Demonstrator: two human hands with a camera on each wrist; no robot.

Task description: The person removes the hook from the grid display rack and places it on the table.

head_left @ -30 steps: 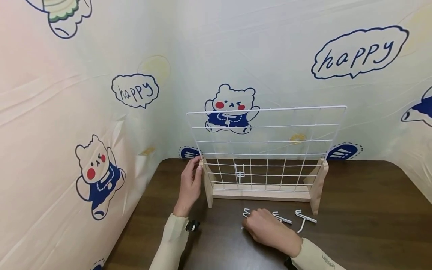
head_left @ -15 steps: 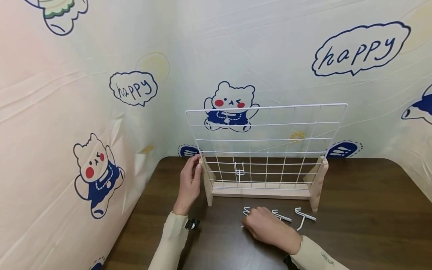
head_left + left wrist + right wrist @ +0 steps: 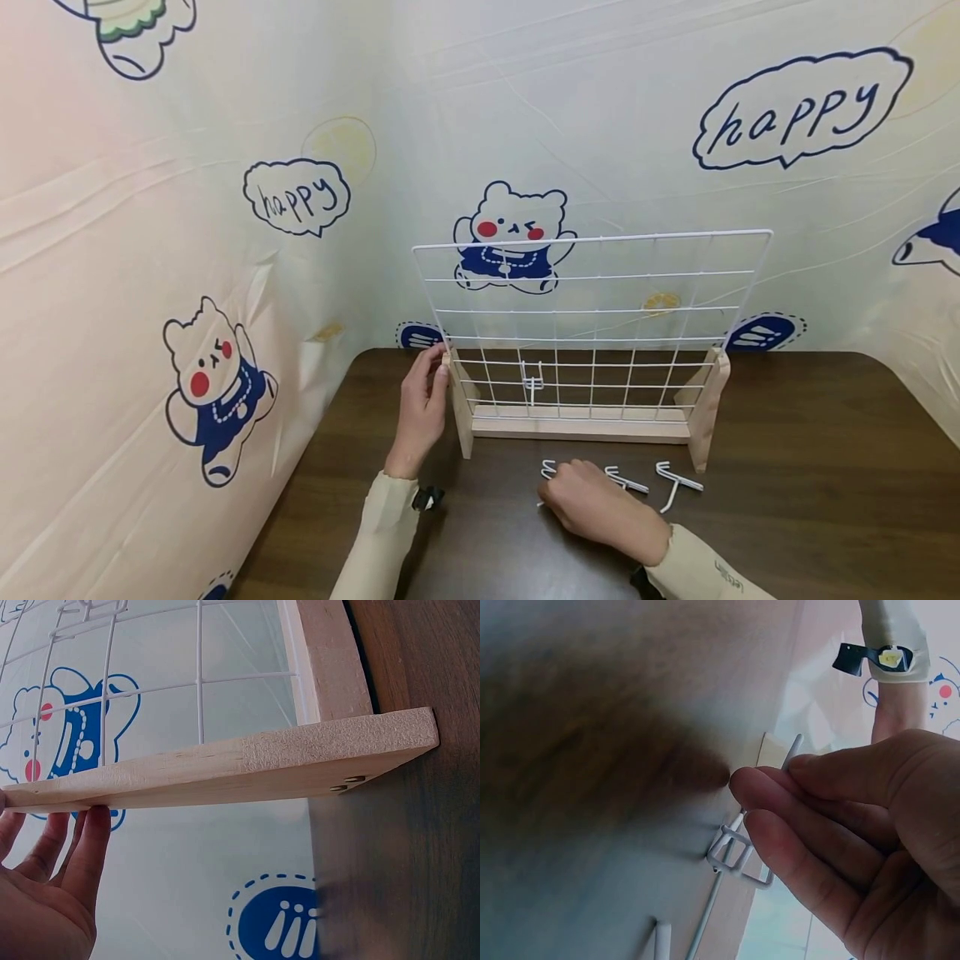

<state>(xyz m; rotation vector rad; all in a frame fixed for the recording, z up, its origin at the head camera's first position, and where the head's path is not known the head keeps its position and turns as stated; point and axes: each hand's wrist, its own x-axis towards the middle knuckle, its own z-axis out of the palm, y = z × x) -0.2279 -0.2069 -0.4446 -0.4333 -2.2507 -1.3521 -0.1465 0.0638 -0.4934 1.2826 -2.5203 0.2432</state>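
Observation:
A white wire grid rack (image 3: 592, 337) stands upright between two wooden side panels joined by a wooden base bar. My left hand (image 3: 422, 412) grips the upper part of the left side panel (image 3: 225, 769), its fingertips on the outer face in the left wrist view. In front of the rack, my right hand (image 3: 596, 504) is low over the table and pinches a white metal hook (image 3: 739, 855) between thumb and fingers, mostly covering it from the head view. One white hook (image 3: 532, 383) hangs on the grid, left of centre.
To the right of my right hand, two more white hooks (image 3: 628, 483) (image 3: 678, 483) lie on the dark brown wooden table (image 3: 810, 475). A cloth backdrop (image 3: 637, 108) with printed cartoon bears hangs behind and at the sides.
The head view has tilted very slightly since a second ago. Both hands, the rack and the hooks keep their places.

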